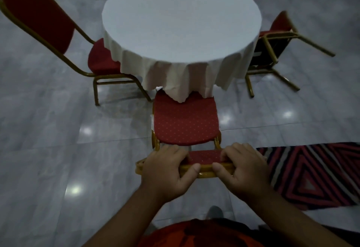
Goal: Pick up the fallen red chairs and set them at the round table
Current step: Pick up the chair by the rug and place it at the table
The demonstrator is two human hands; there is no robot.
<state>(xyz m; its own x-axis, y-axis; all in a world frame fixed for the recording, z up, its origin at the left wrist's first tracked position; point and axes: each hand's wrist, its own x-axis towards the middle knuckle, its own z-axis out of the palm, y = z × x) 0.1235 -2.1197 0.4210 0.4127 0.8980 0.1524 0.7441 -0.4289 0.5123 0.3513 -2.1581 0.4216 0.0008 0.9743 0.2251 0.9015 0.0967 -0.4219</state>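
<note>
Now we hold the near red chair by the top rail of its back, left hand and right hand each in a closed grip around the gold frame. Its seat front sits under the white cloth's hem at the round desk. At 10 o'clock another chair stands upright; at 2 o'clock a third chair lies tipped. Open tile floor spreads at 9 o'clock; a striped rug lies at 3 o'clock. No writing is readable.

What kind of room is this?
Probably a banquet or event hall: a round table under a white cloth, red padded chairs with gold frames, and a shiny tiled floor.
</note>
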